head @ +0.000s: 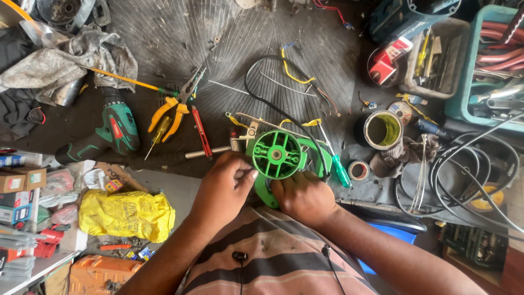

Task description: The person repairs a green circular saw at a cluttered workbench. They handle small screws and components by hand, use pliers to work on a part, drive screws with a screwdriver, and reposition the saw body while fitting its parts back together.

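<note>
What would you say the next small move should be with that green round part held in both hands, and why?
Probably steady it and keep turning or pressing it by hand before fetching a tool. Both the left hand and the right hand grip the green round part at its lower edge, so neither is free; the green-handled screwdriver lies just beside the right hand if one is needed.

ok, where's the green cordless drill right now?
In the head view, the green cordless drill lies on the bench at the left, below the grey rag and left of the yellow-handled pliers.
</note>
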Available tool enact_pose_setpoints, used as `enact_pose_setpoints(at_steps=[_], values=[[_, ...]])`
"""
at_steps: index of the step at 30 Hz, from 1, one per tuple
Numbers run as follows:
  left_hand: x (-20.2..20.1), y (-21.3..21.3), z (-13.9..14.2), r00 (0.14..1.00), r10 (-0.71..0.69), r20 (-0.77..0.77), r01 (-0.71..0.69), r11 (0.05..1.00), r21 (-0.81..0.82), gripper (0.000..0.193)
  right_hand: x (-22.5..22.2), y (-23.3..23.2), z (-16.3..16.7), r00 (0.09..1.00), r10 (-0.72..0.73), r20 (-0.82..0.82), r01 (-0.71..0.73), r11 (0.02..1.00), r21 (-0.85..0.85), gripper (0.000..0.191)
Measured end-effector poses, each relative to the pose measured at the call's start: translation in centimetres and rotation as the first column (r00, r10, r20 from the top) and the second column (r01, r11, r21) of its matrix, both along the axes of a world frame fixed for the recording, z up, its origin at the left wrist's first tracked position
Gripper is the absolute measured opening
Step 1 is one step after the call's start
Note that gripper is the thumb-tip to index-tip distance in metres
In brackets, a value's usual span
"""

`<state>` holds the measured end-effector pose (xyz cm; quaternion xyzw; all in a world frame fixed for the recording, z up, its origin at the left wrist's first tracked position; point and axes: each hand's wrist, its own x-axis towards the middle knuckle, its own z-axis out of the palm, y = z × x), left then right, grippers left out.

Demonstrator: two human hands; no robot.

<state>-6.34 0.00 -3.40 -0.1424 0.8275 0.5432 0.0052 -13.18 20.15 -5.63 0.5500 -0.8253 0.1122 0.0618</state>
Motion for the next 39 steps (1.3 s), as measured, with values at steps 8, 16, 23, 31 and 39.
enact_pose_setpoints(at_steps=[8,16,23,31,39], values=[[-0.3,0.7,2.9,0.993,-0.118,0.015,0.117,0.948,-0.296,0.011,0.2,0.3,-0.5,0.999,-0.020,-0.028,0.020,1.000,0.007,0.008],[2.5,3.4,4.4,0.961,-0.275,0.014,0.257,0.879,-0.401,0.011,0.2,0.6,-0.5,1.000,-0.010,0.028,0.010,1.000,0.000,0.014],[2.7,4.4,4.1,0.881,-0.462,0.104,0.424,0.670,-0.610,0.013,0.6,0.7,-0.9,0.999,-0.039,0.025,0.038,0.999,0.022,0.011],[2.2,5.0,4.0,0.839,-0.514,0.178,0.475,0.533,-0.700,0.009,1.0,0.9,-1.0,0.997,-0.057,0.042,0.059,0.998,-0.030,0.011],[2.7,4.0,3.9,0.870,-0.490,0.057,0.421,0.676,-0.605,0.017,1.0,0.7,-0.6,0.997,-0.064,0.051,0.064,0.998,0.006,0.010]])
